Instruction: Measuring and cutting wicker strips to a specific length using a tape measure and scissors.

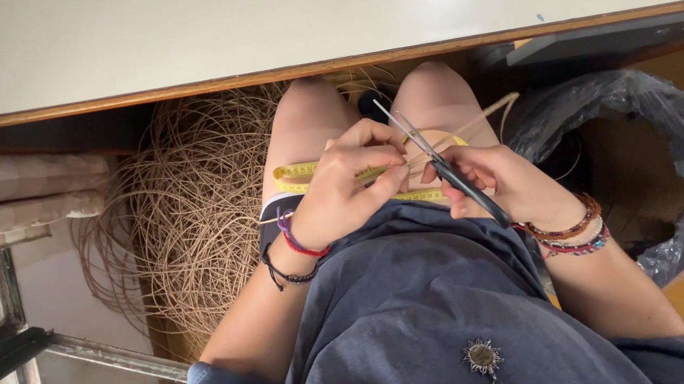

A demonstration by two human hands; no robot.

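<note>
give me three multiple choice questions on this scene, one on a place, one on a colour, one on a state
1. Where does the tangle of cane strands lie?
A. by the left leg
B. on the tabletop
C. inside the bin

2. What colour is the measuring tape across the lap?
A. white
B. yellow
C. blue

3. How are the scissors held?
A. lying loose on the lap
B. gripped in the right hand, blades up
C. hanging from the table edge

Answers: 1 A, the coil sits below the table beside the left leg. 2 B, its band shows yellow. 3 B, fingers wrap the dark handle.
</note>
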